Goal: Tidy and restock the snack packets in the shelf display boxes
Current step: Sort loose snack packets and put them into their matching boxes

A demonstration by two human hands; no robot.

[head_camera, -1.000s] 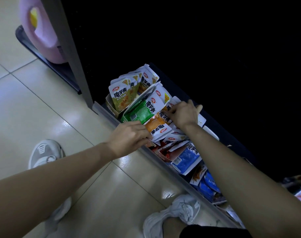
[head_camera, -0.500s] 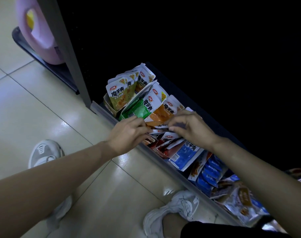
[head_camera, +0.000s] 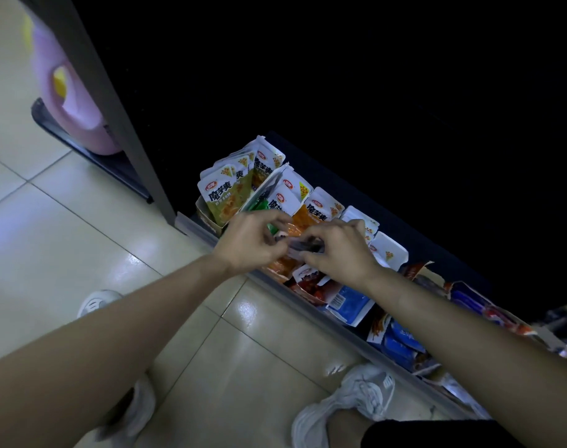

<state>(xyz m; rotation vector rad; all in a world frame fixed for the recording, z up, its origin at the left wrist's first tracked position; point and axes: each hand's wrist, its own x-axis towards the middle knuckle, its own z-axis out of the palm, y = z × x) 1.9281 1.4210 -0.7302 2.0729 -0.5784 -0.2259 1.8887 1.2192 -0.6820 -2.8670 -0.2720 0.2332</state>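
**Both hands meet on one packet at the shelf front**

Nearest me, the person's pale shoes (head_camera: 356, 399) stand on the tiled floor (head_camera: 81, 253), toes close to the shelf rail (head_camera: 346, 328), which runs diagonally from upper left to lower right. Just above that rail the left hand (head_camera: 253, 244) and right hand (head_camera: 337, 250) are drawn together, fingers curled, each pinching an end of a small packet (head_camera: 304, 252). It is blurred, and its long axis seems to lie across, hand to hand.

Directly behind the knuckles stand the orange packets (head_camera: 317, 215), upright and leaning back, with a green packet (head_camera: 261, 205) and the yellow-green packets (head_camera: 224, 198) in a display box (head_camera: 207, 216) further left. The left hand is nearer these. A blue packet (head_camera: 350, 302) lies flat under the right wrist. Beyond is darkness, so I judge the only free room lies above the packets.
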